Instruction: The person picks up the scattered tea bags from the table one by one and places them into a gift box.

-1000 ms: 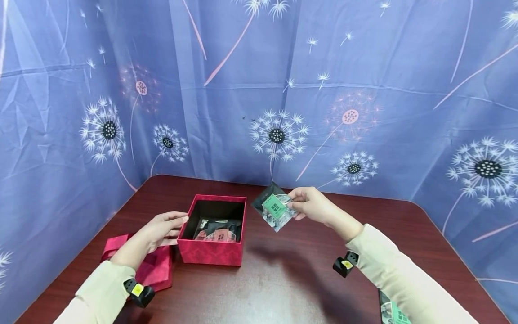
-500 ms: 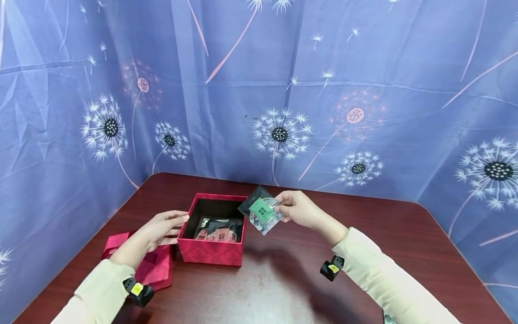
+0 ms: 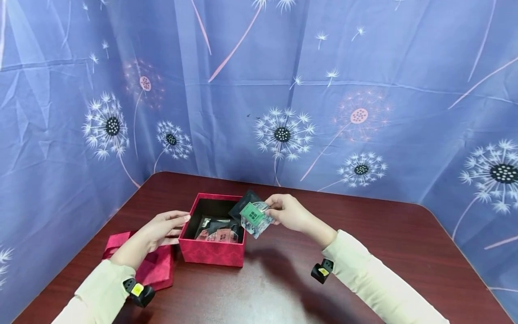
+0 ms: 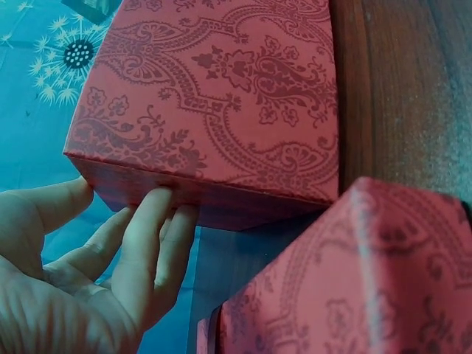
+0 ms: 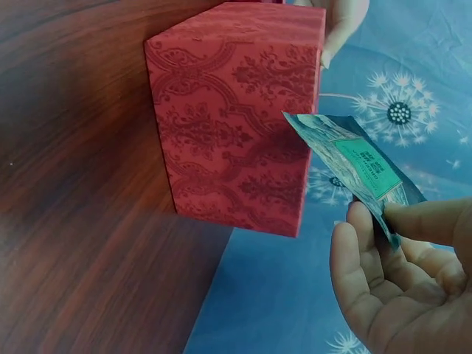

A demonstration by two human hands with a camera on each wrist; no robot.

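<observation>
My right hand [image 3: 289, 213] pinches a flat dark sachet [image 3: 252, 214] with a green label between thumb and fingers. The sachet tilts over the right rim of an uncovered red patterned box [image 3: 212, 253]. Inside the box lie black sachets with red labels [image 3: 223, 235]. My left hand [image 3: 162, 228] is at the box's left side. In the left wrist view its fairly straight fingers [image 4: 151, 221] touch the box wall, the thumb near the corner. The right wrist view shows the sachet [image 5: 369, 166] at the box's edge, thumb on its near corner.
A red box lid [image 3: 158, 269] with a ribbon lies on the dark wooden table [image 3: 384, 238], left of the box and partly under my left forearm. Behind the table hangs a blue curtain [image 3: 226, 135] with dandelion prints.
My right hand has moved left with the green-labelled sachet, from beside the box to over its right rim. The left hand has stayed at the box.
</observation>
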